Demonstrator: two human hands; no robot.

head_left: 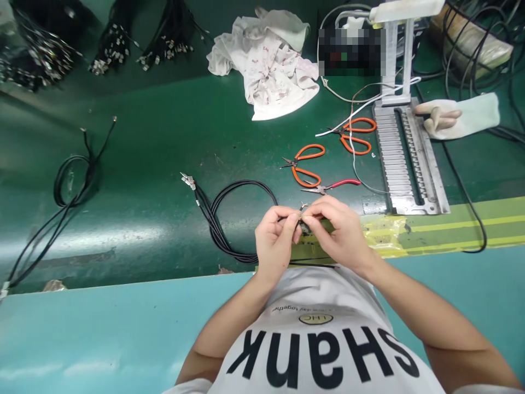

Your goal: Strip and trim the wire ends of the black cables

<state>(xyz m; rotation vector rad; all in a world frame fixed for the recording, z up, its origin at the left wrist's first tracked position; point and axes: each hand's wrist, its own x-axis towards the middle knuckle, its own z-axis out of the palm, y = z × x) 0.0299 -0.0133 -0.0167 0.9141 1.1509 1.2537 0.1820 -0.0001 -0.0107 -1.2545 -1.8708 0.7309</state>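
My left hand [275, 236] and my right hand [337, 229] meet at the near edge of the green table, fingers pinched together on the end of a black cable [229, 219]. Thin bare wire tips stick up between the fingertips. The cable loops away to the left on the table and ends in small metal terminals [187, 180]. Just beyond my hands lie red-handled pliers [332, 186] and orange-handled scissors [304, 163].
A second pair of orange scissors [357, 135] lies by a grey metal slotted fixture [406, 158]. Another person's gloved hand [455, 117] rests at the right. A white rag [270, 60] lies at the back, cable bundles [123, 44] at back left, a coiled cable [71, 180] left.
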